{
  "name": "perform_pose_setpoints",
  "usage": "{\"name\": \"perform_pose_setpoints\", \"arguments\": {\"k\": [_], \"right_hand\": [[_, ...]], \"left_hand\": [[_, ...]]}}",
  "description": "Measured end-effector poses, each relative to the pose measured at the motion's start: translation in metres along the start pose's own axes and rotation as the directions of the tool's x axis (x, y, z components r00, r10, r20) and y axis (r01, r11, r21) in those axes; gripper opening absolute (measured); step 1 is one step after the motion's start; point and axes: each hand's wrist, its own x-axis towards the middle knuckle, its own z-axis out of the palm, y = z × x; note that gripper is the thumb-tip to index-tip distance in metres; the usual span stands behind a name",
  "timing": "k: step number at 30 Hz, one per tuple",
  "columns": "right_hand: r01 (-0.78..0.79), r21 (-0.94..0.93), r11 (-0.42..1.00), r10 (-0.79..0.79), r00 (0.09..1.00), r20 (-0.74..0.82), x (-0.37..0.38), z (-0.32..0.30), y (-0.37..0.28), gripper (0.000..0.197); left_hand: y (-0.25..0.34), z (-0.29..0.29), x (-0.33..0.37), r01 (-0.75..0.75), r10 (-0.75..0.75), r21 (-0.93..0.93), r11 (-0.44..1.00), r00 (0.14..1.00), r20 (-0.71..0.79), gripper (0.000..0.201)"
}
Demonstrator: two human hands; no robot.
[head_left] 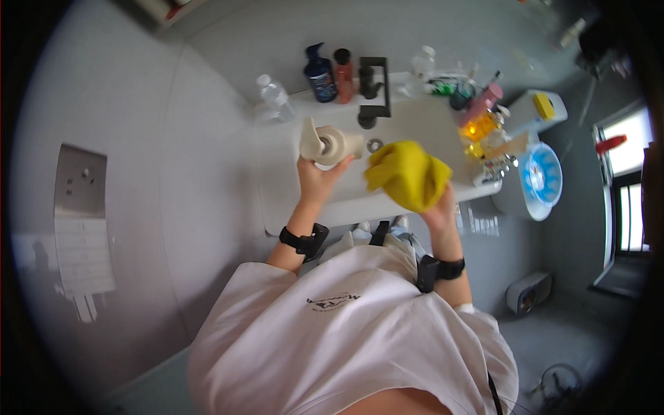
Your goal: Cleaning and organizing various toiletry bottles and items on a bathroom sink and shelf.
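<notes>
Over the white sink (425, 117), my left hand (318, 181) is closed around a cream pump bottle (344, 144), whose pump head points up and to the left. My right hand (440, 213) grips a bunched yellow cloth (409, 176), which covers most of its fingers. Cloth and bottle are apart, with a narrow gap between them. Beyond that gap lie the round drain (375, 145) and the dark faucet (373, 90).
Along the sink's back edge stand a clear bottle (277, 99), a dark blue pump bottle (319, 75) and a red bottle (344, 77). Several bottles, one of them pink (482, 102), crowd the right side. A blue basin (541, 176) sits farther right.
</notes>
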Motion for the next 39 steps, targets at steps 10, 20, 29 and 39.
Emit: {"name": "perform_pose_setpoints", "arguments": {"k": [10, 20, 29, 39], "right_hand": [[0.320, -0.356, 0.878, -0.153, 0.892, 0.425, -0.026, 0.025, -0.035, 0.056], [0.425, -0.565, 0.707, -0.135, 0.865, 0.483, -0.095, 0.005, -0.061, 0.053], [0.457, -0.617, 0.641, -0.151, 0.863, 0.482, -0.043, 0.017, -0.033, 0.051], [0.476, -0.647, 0.596, -0.169, 0.862, 0.478, -0.046, 0.019, -0.040, 0.050]], "left_hand": [[-0.076, -0.112, 0.024, 0.262, -0.154, 0.142, 0.955, 0.841, -0.518, 0.062], [-0.132, -0.117, 0.045, 0.349, -0.172, 0.202, 0.915, 0.791, -0.588, 0.062], [-0.160, -0.119, 0.056, 0.378, -0.144, 0.233, 0.896, 0.745, -0.651, 0.064], [-0.163, -0.100, 0.016, 0.514, -0.010, 0.587, 0.626, 0.757, -0.653, 0.058]]}}
